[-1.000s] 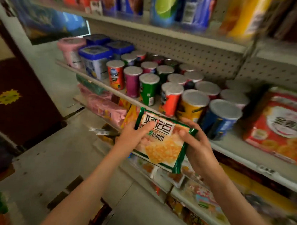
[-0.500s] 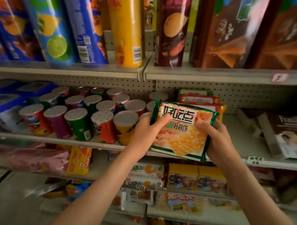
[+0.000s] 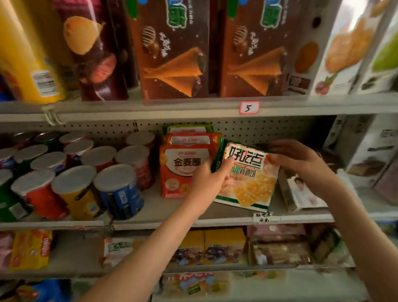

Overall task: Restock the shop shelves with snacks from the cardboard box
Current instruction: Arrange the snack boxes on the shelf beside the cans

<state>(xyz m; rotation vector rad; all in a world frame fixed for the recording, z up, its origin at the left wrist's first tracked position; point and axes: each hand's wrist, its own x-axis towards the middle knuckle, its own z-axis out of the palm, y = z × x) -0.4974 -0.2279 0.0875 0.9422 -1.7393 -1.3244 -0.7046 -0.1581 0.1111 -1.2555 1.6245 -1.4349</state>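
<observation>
Head view. Green-edged biscuit packet [image 3: 249,182] stands tilted on the middle shelf [image 3: 191,216], just right of the orange packets [image 3: 179,170], its left edge overlapping the front one. Left hand [image 3: 209,176] grips that left edge, thumb across the front, touching the orange packets' side. Right hand [image 3: 292,156] curls over the packet's top right corner, further right. Packet sits between both hands. Snack cans [image 3: 117,188] left of the orange packets; white box [image 3: 302,193] further to their right.

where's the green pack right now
Head view, right of centre, at the middle shelf: left hand and right hand hold the green pack between the orange packs and a white box.
</observation>
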